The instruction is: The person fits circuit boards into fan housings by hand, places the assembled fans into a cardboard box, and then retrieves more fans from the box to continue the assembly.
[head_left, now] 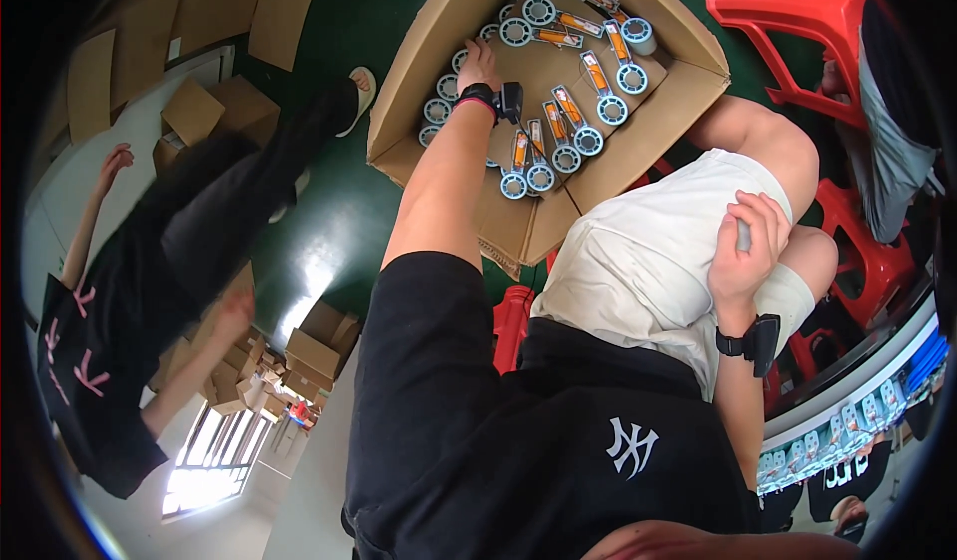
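Observation:
An open cardboard box [653, 127] stands on the green floor, holding several flat packs [588, 102], each with a pale blue round part and an orange strip. My left hand [479, 65] reaches down into the box's left side, its fingers resting on the packs along the wall; whether they grip one is hidden. A black wrist device [495, 100] sits on that arm. My right hand [748, 246] rests against my thigh in pale shorts, fingers curled around a small grey item [743, 234]. A black strap unit [758, 343] is on that wrist.
Red plastic stools [797, 12] stand to the right of the box, with another person seated at the right edge [887, 132]. A person in black [130, 291] stands at left near stacked small cartons [309, 346] and flattened cardboard [199, 22].

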A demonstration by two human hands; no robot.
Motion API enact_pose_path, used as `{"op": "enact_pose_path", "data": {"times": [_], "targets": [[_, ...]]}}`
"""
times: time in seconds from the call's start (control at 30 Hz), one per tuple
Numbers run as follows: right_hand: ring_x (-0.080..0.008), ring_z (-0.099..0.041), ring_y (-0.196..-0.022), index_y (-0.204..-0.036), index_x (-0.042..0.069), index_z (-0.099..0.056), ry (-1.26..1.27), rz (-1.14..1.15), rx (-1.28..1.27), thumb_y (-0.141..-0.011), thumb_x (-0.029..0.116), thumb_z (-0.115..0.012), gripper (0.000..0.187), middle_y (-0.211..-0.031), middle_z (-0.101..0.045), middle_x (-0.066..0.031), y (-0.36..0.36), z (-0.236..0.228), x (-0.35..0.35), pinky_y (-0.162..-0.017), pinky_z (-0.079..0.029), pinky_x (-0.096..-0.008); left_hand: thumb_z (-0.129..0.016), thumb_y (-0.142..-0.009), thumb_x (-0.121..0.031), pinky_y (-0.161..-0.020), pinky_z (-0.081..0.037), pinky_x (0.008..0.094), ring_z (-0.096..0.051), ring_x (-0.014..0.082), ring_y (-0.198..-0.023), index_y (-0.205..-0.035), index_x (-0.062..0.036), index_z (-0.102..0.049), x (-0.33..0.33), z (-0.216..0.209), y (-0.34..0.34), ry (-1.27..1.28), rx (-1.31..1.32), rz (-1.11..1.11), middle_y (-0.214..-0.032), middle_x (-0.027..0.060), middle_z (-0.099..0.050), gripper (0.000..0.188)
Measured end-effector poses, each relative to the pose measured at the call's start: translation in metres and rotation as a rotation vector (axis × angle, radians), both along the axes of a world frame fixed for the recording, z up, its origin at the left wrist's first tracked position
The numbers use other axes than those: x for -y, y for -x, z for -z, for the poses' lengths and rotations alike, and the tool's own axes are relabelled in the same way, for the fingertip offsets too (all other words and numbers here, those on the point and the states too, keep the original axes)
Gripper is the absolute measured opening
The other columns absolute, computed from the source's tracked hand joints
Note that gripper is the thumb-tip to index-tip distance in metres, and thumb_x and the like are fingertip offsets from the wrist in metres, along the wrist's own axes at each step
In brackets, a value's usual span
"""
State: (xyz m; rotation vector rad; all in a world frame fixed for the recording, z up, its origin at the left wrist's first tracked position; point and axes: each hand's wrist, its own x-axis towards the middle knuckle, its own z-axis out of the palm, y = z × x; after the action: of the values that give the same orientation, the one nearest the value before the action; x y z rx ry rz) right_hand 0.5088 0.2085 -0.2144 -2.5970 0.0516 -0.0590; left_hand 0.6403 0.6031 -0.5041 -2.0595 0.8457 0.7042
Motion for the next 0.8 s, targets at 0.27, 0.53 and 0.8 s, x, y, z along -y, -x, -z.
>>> {"op": "enact_pose_path", "data": {"times": [0.27, 0.53, 0.8], "targets": [[-0.0335, -0.059, -0.120, -0.094, 0.004, -0.069, 0.004, 0.017, 0.003, -0.083, -0.003, -0.066, 0.013, -0.112, -0.072, -0.0072, 0.000, -0.001, 0.000, -0.106, -0.042, -0.0437, -0.059, -0.095, -0.039, -0.114, -0.027, 0.0627, -0.039, 0.0416, -0.142, -0.128, -0.0125, -0.069, 0.011, 0.002, -0.002, 0.230, 0.038, -0.489, -0.140, 0.0154, -0.055, 0.043], [-0.0344, -0.059, -0.120, -0.093, 0.005, -0.069, -0.007, 0.037, 0.009, -0.081, -0.004, -0.067, 0.014, -0.112, -0.072, -0.0075, -0.001, -0.003, 0.000, -0.106, -0.043, -0.0434, -0.080, -0.081, -0.033, -0.103, -0.048, 0.0492, -0.055, 0.0415, -0.123, -0.127, -0.0042, -0.062, 0.070, -0.016, -0.047, 0.856, 0.296, -1.099, -0.130, 0.0211, -0.056, 0.057], [-0.0350, -0.058, -0.119, -0.093, 0.005, -0.068, -0.006, 0.047, -0.007, -0.081, -0.003, -0.066, 0.015, -0.111, -0.072, -0.0082, 0.000, -0.002, -0.002, -0.105, -0.043, -0.0434, -0.074, -0.086, -0.027, -0.099, -0.050, 0.0466, -0.058, 0.0384, -0.117, -0.123, -0.0076, -0.064, 0.060, -0.029, -0.066, 0.648, 0.207, -0.824, -0.125, 0.0156, -0.059, 0.043]]}}
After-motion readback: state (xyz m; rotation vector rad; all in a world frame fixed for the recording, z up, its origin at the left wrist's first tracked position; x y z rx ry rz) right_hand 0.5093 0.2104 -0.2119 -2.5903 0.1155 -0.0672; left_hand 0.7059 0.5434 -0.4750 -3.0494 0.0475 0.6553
